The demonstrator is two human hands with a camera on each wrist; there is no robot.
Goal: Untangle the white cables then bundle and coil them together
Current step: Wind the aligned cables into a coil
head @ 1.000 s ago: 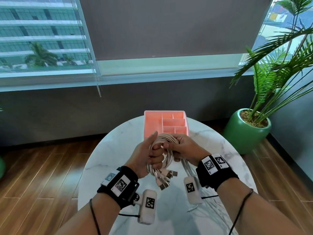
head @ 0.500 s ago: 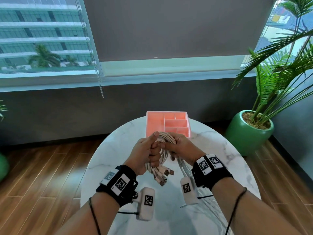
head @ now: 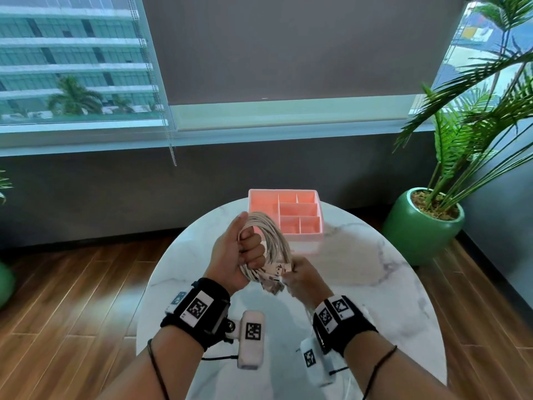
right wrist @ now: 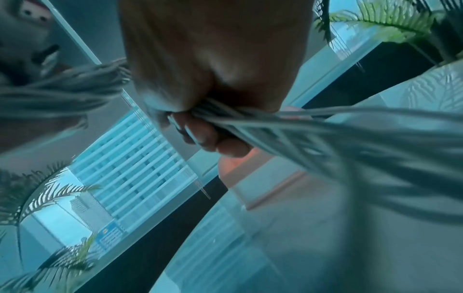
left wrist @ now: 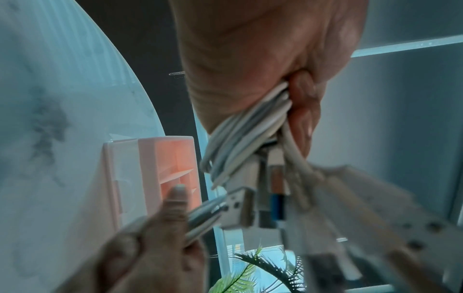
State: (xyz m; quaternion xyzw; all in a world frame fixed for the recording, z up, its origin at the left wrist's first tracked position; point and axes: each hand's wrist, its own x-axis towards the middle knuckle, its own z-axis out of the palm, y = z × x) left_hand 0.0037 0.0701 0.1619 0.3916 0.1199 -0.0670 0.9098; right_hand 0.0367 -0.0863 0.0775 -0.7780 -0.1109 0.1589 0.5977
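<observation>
The left hand [head: 235, 255] has its grip clenched around the coiled bundle of white cables [head: 269, 243], held above the round white marble surface [head: 360, 272]. The right hand [head: 302, 280] grasps the loose cable strands just below the coil. A pink plastic divided organiser tray [head: 300, 215] stands behind.

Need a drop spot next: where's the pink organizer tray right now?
In the head view, the pink organizer tray sits at the marble table's far edge, just behind the cable coil.

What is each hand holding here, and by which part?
Left hand grips the coiled white cables around the loop's left side; right hand holds the same cables at the coil's bottom, beside the plugs.
</observation>
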